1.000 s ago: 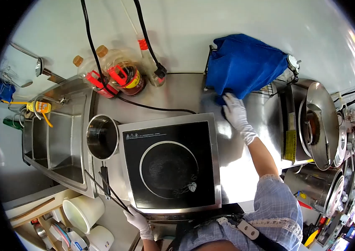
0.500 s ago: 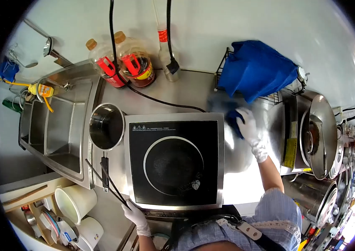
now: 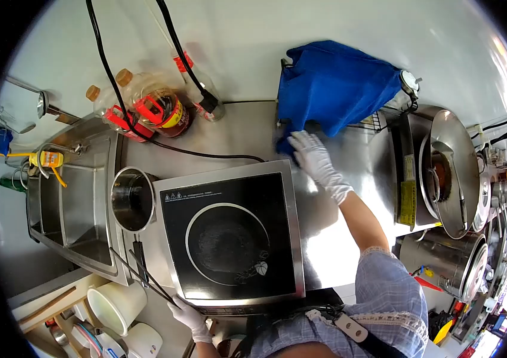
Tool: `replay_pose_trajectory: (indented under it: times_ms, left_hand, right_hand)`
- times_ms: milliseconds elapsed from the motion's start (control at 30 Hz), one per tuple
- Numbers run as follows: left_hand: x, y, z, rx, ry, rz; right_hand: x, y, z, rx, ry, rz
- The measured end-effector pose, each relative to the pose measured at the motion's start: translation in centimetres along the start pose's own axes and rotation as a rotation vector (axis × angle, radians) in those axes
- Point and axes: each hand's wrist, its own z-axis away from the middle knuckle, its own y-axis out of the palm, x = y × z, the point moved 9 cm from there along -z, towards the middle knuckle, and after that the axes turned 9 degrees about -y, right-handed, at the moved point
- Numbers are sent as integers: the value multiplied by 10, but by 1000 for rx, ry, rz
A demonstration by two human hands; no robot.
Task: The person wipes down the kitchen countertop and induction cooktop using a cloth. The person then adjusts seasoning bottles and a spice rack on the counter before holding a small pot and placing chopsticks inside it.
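My left hand (image 3: 190, 320), in a white glove, is closed round the lower ends of two long dark chopsticks (image 3: 149, 279) at the cooktop's front left corner. The chopsticks slant up past the black handle of a steel pot (image 3: 133, 200). My gloved right hand (image 3: 318, 160) reaches out onto the steel counter and presses on a dark blue cloth (image 3: 284, 145), which is partly hidden beneath the fingers. Just behind it hangs the larger blue cloth (image 3: 337, 89) over a wire rack. Between my hands lies a black induction cooktop (image 3: 229, 244) with nothing on its ring.
Large bottles (image 3: 167, 113) and a glass bottle (image 3: 208, 98) stand along the wall, with a black cable (image 3: 205, 156) running to the cooktop. A steel sink (image 3: 89, 191) is at left, white buckets (image 3: 116, 304) below it. A wok (image 3: 453, 179) stands at right, above a stockpot (image 3: 438, 256).
My right hand has slid the blue cloth back and left, close to the wire rack. The view has shifted, and the cooktop appears more tilted. My left hand still holds the chopsticks.
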Motion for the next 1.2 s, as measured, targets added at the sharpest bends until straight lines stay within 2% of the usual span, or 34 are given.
replay_pose_trajectory:
  times_ms: [100,167,233,300,367,433,467,500,567,600,633,700,733,900,967,1100,1200]
  left_hand:
    - [-2,-1,0,11,3,7]
    - [-9,-4,3,-57,53,21]
    - [-20,-7,6,-40,40,44]
    - [-20,-7,6,-71,65,20]
    - [-13,-5,2,-33,60,-12]
    - [-15,-4,3,-6,51,33]
    - [-12,-2,2,3,57,31]
    - [-10,-3,1,-26,94,28]
    - [-6,-4,-2,-57,138,32]
    - [1,-3,-4,-22,90,3]
    - [0,-1,-4,14,42,-29]
    - [-4,1,0,55,9,-21]
    - [-4,0,0,33,24,-14]
    - [1,-1,-2,4,37,-24]
    - [1,-1,-2,-22,45,-29]
    - [0,-1,-2,33,17,-20]
    - [3,1,-5,41,25,-45]
  right_hand:
    - [-49,-29,41,-93,253,-42]
    - [-74,-49,75,-266,349,109]
    - [-108,-44,109,-288,544,68]
    - [-148,-39,147,-522,676,-250]
    - [-154,-44,175,-866,982,-1127]
    - [-153,-63,173,-930,796,-1523]
    - [-170,-62,189,-787,836,-1257]
    - [-173,-70,199,-804,899,-1019]
    - [-161,-114,210,-594,859,-115]
    - [-158,-112,200,-559,721,-62]
    - [-149,-105,181,-378,619,7]
    - [-131,-77,161,-200,504,-53]
    - [-136,-58,161,-106,508,87]
    - [-158,-48,145,-277,663,131]
    - [-146,-31,122,-275,578,112]
    - [-76,-15,57,-305,390,78]
    - [-25,0,13,-221,214,-36]
